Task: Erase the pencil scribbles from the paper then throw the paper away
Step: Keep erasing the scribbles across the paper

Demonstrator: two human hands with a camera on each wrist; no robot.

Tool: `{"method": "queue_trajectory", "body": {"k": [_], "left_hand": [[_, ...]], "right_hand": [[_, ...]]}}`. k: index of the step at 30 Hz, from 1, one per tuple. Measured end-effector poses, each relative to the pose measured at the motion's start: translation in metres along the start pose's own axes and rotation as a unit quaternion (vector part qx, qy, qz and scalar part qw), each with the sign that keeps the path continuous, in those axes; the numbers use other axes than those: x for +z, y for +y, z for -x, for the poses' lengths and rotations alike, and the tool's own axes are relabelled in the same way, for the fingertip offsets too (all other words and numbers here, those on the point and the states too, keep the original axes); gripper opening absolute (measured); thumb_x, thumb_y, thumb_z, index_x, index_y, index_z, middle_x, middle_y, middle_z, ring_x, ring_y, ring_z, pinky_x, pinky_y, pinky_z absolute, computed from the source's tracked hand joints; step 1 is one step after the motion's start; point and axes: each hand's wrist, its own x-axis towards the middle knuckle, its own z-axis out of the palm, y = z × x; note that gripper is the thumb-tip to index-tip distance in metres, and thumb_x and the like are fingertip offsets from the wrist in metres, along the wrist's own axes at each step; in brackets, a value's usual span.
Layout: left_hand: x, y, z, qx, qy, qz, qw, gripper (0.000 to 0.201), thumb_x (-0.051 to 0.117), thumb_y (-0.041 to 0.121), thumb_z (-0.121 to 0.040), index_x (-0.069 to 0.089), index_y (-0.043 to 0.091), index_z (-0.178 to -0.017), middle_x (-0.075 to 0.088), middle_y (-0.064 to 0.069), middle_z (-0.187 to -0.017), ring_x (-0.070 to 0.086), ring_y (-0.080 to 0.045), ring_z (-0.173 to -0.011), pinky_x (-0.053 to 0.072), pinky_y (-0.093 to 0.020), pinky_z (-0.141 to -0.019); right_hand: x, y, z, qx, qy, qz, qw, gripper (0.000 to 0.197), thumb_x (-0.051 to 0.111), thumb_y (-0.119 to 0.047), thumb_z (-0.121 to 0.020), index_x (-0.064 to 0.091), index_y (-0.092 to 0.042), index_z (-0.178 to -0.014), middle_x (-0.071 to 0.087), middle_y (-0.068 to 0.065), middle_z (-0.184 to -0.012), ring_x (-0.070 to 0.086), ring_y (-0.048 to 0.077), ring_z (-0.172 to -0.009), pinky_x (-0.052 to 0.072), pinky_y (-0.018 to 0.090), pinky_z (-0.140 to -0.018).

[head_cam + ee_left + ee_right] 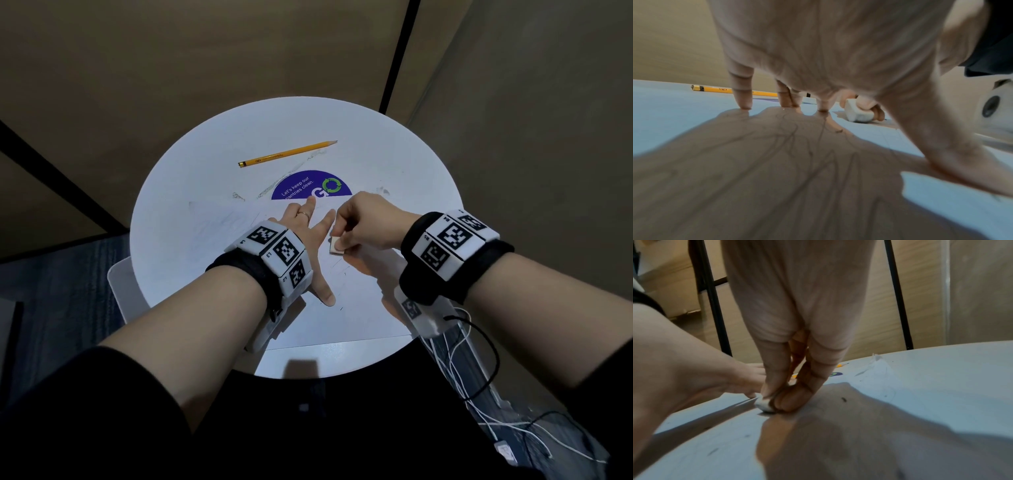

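Right hand (368,222) pinching eraser (335,245), pressed down on paper (359,308) in the gap between left forefinger and thumb. Left hand (308,236) splayed flat, fingers straight, pinning the sheet just left of the eraser. Scribbles (797,134) lying mostly leftward, under the left palm, so reaching them seems to call for shifting that hand aside. Faint marks (337,265) also just below the eraser, hard to read. Pencil (287,154) well beyond on table (411,164), sticker (310,188) between, partly under the sheet. No bin in view.
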Motion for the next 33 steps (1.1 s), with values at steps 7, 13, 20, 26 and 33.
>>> {"method": "queue_trajectory", "body": {"k": [7,13,20,26,33], "left_hand": [[0.000,-0.001,0.001,-0.002,-0.002,0.004,1.000,0.138,0.072,0.075,-0.049,-0.011,0.031,-0.149,-0.021,-0.006,-0.156,-0.006,-0.029,-0.144,0.028,-0.056,-0.106],[0.000,0.001,0.001,-0.004,-0.003,0.001,1.000,0.137,0.073,0.075,-0.049,-0.011,0.032,-0.149,-0.022,-0.005,-0.156,-0.005,-0.029,-0.144,0.027,-0.056,-0.106],[0.001,0.001,0.002,-0.002,0.006,0.009,1.000,0.139,0.074,0.074,-0.047,-0.010,0.031,-0.149,-0.020,-0.006,-0.156,-0.002,-0.028,-0.143,0.030,-0.053,-0.105],[0.001,0.000,0.002,-0.004,0.006,0.008,1.000,0.139,0.073,0.075,-0.047,-0.012,0.032,-0.149,-0.021,-0.006,-0.156,-0.003,-0.028,-0.143,0.030,-0.053,-0.105],[0.002,0.001,0.001,-0.001,0.007,0.009,1.000,0.139,0.073,0.075,-0.047,-0.010,0.030,-0.149,-0.021,-0.006,-0.156,-0.003,-0.029,-0.143,0.028,-0.055,-0.106]], "right_hand": [[0.000,-0.004,-0.006,-0.010,0.080,0.040,0.996,0.005,0.068,-0.004,-0.080,0.064,-0.007,-0.080,0.054,-0.010,-0.064,0.050,0.002,-0.059,0.041,0.010,-0.051],[0.002,-0.001,0.001,-0.008,-0.010,0.019,1.000,0.021,0.066,-0.001,-0.081,0.059,-0.014,-0.066,0.062,-0.002,-0.066,0.058,-0.003,-0.043,0.051,0.015,-0.058],[0.001,-0.002,-0.005,-0.015,0.062,0.039,0.997,0.006,0.069,-0.005,-0.079,0.064,-0.008,-0.077,0.060,-0.002,-0.072,0.055,0.009,-0.066,0.046,0.015,-0.059],[-0.002,-0.002,-0.005,-0.007,0.026,0.020,0.999,0.004,0.066,-0.002,-0.081,0.064,-0.005,-0.081,0.065,0.007,-0.077,0.061,0.013,-0.062,0.051,0.018,-0.061],[-0.002,-0.002,0.000,-0.004,-0.014,0.017,1.000,0.007,0.068,-0.002,-0.080,0.064,-0.007,-0.077,0.065,0.005,-0.078,0.060,0.008,-0.063,0.054,0.024,-0.071]]}}
